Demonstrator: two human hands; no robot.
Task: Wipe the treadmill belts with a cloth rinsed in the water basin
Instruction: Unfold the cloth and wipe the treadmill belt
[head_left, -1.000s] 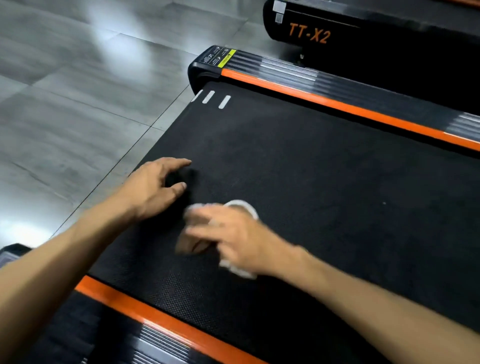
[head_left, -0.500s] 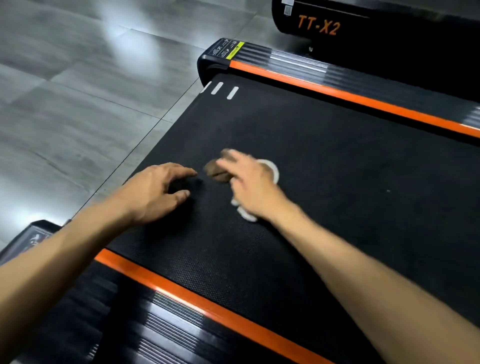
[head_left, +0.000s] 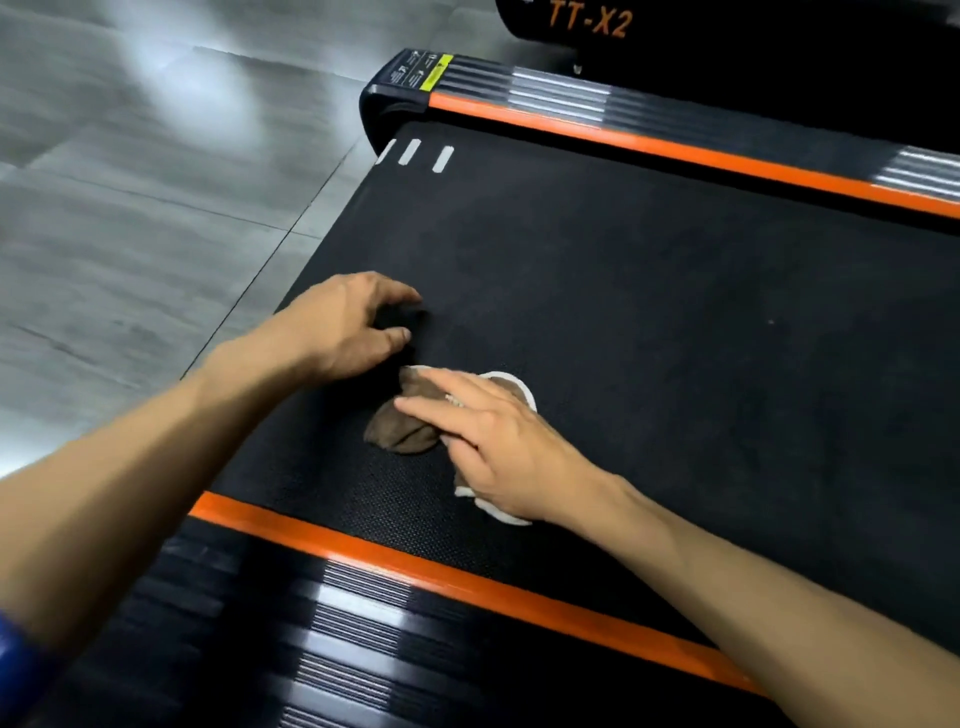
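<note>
A black treadmill belt fills the middle of the head view, between two orange-edged side rails. On it lies a brown cloth with a white rim. My right hand lies flat on top of the cloth, fingers straight, pressing it onto the belt. My left hand rests on the belt just beyond and left of the cloth, braced on its fingertips with the fingers arched and nothing in them. No water basin is in view.
The near orange side rail and ribbed foot strip run across the bottom. The far orange rail borders the belt at the top. A second black treadmill marked TT-X2 stands behind. Grey floor tiles spread to the left.
My right hand slid the cloth away over the belt, then back toward me and a little left. My left hand stayed planted at about the same spot.
</note>
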